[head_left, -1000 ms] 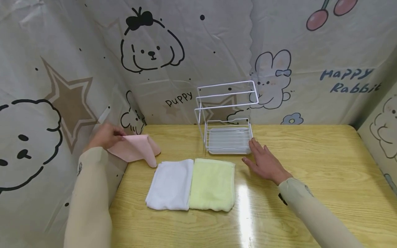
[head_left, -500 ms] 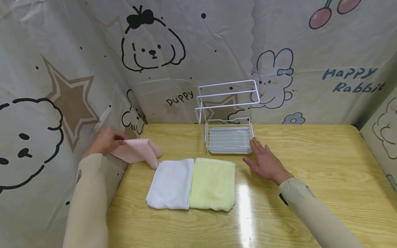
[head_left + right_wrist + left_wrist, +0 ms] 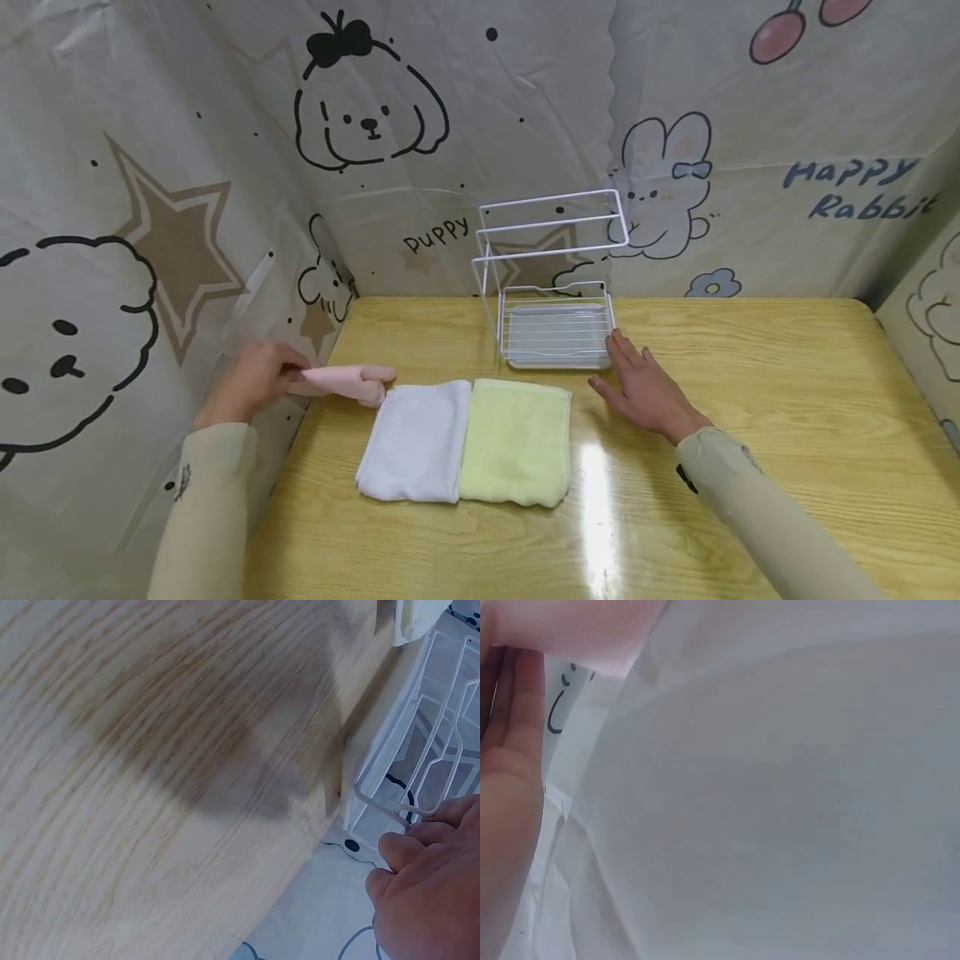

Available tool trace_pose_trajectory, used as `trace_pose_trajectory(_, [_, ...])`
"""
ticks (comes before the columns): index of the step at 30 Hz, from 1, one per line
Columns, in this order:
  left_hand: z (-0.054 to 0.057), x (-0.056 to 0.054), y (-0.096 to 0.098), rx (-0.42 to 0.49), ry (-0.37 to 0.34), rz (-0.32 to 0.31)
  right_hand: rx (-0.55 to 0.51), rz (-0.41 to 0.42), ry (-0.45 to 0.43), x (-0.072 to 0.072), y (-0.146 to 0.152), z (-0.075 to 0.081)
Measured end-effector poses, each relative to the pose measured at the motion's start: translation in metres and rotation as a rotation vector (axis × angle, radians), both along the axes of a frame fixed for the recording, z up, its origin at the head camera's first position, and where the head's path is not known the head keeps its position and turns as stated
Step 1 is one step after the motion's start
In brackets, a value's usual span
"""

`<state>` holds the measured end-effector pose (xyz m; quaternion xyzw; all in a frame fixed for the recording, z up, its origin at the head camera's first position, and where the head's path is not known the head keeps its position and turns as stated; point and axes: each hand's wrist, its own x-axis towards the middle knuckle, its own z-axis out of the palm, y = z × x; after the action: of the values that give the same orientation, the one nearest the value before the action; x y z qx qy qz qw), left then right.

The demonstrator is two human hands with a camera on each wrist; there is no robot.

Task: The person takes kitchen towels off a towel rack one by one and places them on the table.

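Observation:
My left hand (image 3: pixel 251 382) pinches a pink cloth (image 3: pixel 343 382) by one end at the table's left edge; its far end droops beside the white towel. In the left wrist view the fingertips go behind the pink cloth (image 3: pixel 585 630). A folded white towel (image 3: pixel 416 442) and a folded yellow towel (image 3: pixel 517 442) lie side by side on the table. Behind them stands a white wire rack (image 3: pixel 551 252) with a shallow tray (image 3: pixel 558 333) at its base. With fingers extended, my right hand (image 3: pixel 648 392) touches the rack's lower right side.
The wooden table (image 3: pixel 772 417) meets a patterned curtain (image 3: pixel 525 100) at the back. On the left, the curtain hangs close beside my left forearm, and another side of it borders the table's right edge.
My left hand has come down toward me with the pink cloth, which now looks narrower and lower. The right hand stays at the rack, and the folded towels keep their places.

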<state>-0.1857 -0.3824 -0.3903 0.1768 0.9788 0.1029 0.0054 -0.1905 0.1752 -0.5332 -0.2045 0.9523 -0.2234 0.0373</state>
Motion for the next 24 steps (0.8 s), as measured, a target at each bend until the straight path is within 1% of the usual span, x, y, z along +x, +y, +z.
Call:
trace_pose_trajectory(4, [-0.006, 0.017, 0.003, -0.03, 0.011, 0.037, -0.006, 0.003, 0.004, 0.0, 0.0, 0.0])
trace_pose_trajectory(7, [-0.013, 0.029, 0.005, -0.041, 0.025, 0.025, -0.009, 0.005, 0.003, 0.0, -0.001, 0.0])
trace_pose_trajectory(11, [-0.027, 0.045, 0.007, -0.068, 0.061, -0.017, -0.011, 0.004, 0.004, 0.0, -0.001, 0.0])
trace_pose_trajectory(14, [-0.036, 0.057, 0.007, -0.082, 0.07, -0.012, -0.011, 0.003, 0.004, 0.0, -0.001, -0.001])
trace_pose_trajectory(19, [-0.051, 0.078, 0.005, -0.103, 0.031, 0.013, -0.011, 0.005, 0.0, 0.001, -0.001, -0.002])
trace_pose_trajectory(24, [-0.069, 0.092, -0.001, -0.122, 0.025, 0.021, -0.017, 0.006, 0.009, 0.001, -0.001, -0.002])
